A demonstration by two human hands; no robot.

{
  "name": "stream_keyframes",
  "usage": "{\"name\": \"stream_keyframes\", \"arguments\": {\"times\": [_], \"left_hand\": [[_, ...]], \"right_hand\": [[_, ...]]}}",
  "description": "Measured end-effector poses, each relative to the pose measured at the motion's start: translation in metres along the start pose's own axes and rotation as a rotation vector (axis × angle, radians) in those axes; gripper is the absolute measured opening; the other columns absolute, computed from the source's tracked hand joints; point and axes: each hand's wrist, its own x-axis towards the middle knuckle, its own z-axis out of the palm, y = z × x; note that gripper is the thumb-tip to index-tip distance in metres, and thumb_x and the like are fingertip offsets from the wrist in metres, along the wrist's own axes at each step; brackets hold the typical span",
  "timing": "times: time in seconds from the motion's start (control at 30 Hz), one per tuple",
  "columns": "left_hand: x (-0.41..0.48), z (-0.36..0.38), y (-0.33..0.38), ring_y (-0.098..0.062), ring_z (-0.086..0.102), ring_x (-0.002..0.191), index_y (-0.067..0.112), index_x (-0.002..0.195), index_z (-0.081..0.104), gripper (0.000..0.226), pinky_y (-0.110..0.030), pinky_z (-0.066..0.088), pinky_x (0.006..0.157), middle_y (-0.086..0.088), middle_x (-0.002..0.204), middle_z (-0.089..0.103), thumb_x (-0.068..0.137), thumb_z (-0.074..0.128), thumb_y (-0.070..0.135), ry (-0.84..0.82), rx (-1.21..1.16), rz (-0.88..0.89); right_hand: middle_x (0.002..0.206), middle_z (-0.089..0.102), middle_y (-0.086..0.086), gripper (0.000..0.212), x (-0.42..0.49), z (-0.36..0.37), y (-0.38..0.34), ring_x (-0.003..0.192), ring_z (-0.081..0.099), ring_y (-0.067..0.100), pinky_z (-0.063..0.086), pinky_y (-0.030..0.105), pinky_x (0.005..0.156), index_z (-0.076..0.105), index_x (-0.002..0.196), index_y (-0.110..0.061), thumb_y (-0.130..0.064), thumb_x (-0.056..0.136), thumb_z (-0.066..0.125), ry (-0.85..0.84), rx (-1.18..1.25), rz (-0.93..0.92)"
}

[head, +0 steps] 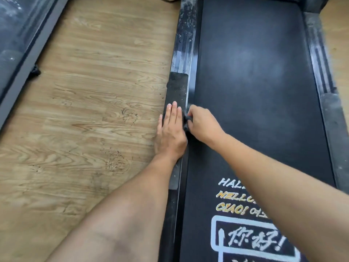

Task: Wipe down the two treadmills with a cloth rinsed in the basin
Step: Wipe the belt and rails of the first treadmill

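A black treadmill fills the right half, its dark belt [255, 87] printed with white and yellow lettering near me. My left hand [171, 131] lies flat, fingers together, on the rough black pad of the left side rail [184, 48]. Right beside it my right hand [203, 123] is closed around a small dark cloth [188, 118], pressing it on the rail's inner edge next to the belt. Most of the cloth is hidden inside the fist. The far part of the rail is dusty and speckled. A second treadmill [17, 44] shows only as a dark frame at the far left.
Light wood-pattern floor [94, 101] with scuff marks lies between the two treadmills. The right side rail [319, 59] of the near treadmill is grey with dust. No basin is in view.
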Motion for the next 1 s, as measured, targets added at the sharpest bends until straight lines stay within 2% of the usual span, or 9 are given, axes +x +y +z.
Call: {"name": "stream_keyframes", "arguments": {"times": [0.1,0.2,0.33,0.47,0.57,0.67,0.83,0.9,1.0], "left_hand": [[-0.003,-0.007,0.003,-0.018,0.005,0.164,0.011,0.166,0.025,0.082,-0.048,0.013,0.131,-0.004,0.177,0.011,0.089,0.007,0.031,-0.067,0.002,-0.003],[-0.002,-0.006,0.000,-0.019,0.008,0.164,0.011,0.166,0.028,0.071,-0.048,0.015,0.131,-0.004,0.177,0.014,0.095,0.024,0.015,-0.024,0.020,0.006],[-0.002,-0.004,0.000,-0.018,0.006,0.164,0.012,0.166,0.025,0.067,-0.045,0.013,0.132,-0.003,0.177,0.012,0.100,0.035,0.011,-0.030,0.044,0.003],[-0.007,-0.005,0.000,-0.017,0.004,0.164,0.013,0.167,0.023,0.068,-0.044,0.011,0.132,-0.002,0.177,0.010,0.100,0.035,0.011,-0.052,0.034,0.012],[-0.007,-0.009,-0.001,-0.017,0.003,0.164,0.012,0.168,0.021,0.067,-0.043,0.008,0.132,-0.002,0.178,0.008,0.102,0.034,0.012,-0.046,0.014,0.016],[-0.019,-0.016,-0.005,-0.017,0.001,0.164,0.010,0.168,0.016,0.062,-0.044,0.007,0.132,-0.002,0.178,0.004,0.109,0.031,0.020,-0.102,0.019,0.061],[-0.138,-0.012,-0.031,-0.024,0.007,0.164,0.003,0.164,0.027,0.062,-0.041,0.017,0.132,-0.009,0.176,0.015,0.108,0.027,0.028,-0.069,-0.105,0.166],[-0.179,-0.008,-0.044,-0.025,0.010,0.164,0.004,0.164,0.030,0.062,-0.037,0.016,0.131,-0.008,0.175,0.018,0.108,0.026,0.031,-0.025,-0.123,0.199],[-0.192,-0.007,-0.050,-0.031,0.016,0.162,0.000,0.160,0.038,0.056,-0.035,0.015,0.132,-0.012,0.172,0.027,0.109,0.035,0.023,0.026,-0.176,0.202]], "right_hand": [[0.085,0.058,0.003,0.012,-0.080,0.035,0.003,0.080,0.053,0.033,0.045,0.044,0.068,0.046,0.084,-0.015,-0.010,0.091,0.054,0.006,0.132,-0.004],[0.081,0.053,-0.001,0.016,-0.122,0.054,0.002,0.077,0.050,0.030,0.043,0.044,0.067,0.044,0.083,-0.017,-0.011,0.091,0.057,0.033,0.188,-0.023],[0.078,0.049,-0.004,0.021,-0.199,0.079,-0.005,0.071,0.041,0.023,0.030,0.034,0.063,0.041,0.083,-0.016,-0.010,0.089,0.060,0.008,0.194,-0.031],[0.082,0.054,-0.002,0.019,-0.289,0.095,-0.017,0.075,0.047,0.020,0.046,0.041,0.069,0.040,0.086,-0.017,-0.012,0.095,0.055,-0.119,0.178,-0.061],[0.082,0.063,-0.004,0.016,-0.273,0.090,-0.016,0.076,0.056,0.015,0.050,0.043,0.074,0.046,0.086,-0.016,-0.018,0.099,0.055,-0.117,0.154,-0.026],[0.094,0.069,0.002,0.013,-0.220,0.081,-0.012,0.087,0.061,0.030,0.050,0.043,0.077,0.054,0.088,-0.020,-0.021,0.099,0.062,0.028,0.145,-0.004],[0.105,0.069,0.010,0.005,-0.138,0.060,-0.010,0.101,0.062,0.034,0.046,0.036,0.076,0.056,0.093,-0.018,-0.015,0.095,0.060,0.084,-0.003,0.096],[0.104,0.068,0.012,0.006,-0.151,0.069,-0.015,0.098,0.061,0.037,0.046,0.038,0.076,0.054,0.095,-0.016,-0.011,0.093,0.057,0.066,-0.034,0.076],[0.096,0.064,0.009,0.011,-0.237,0.101,-0.018,0.090,0.058,0.035,0.043,0.041,0.073,0.051,0.092,-0.017,-0.008,0.090,0.058,0.093,0.029,0.014]]}}
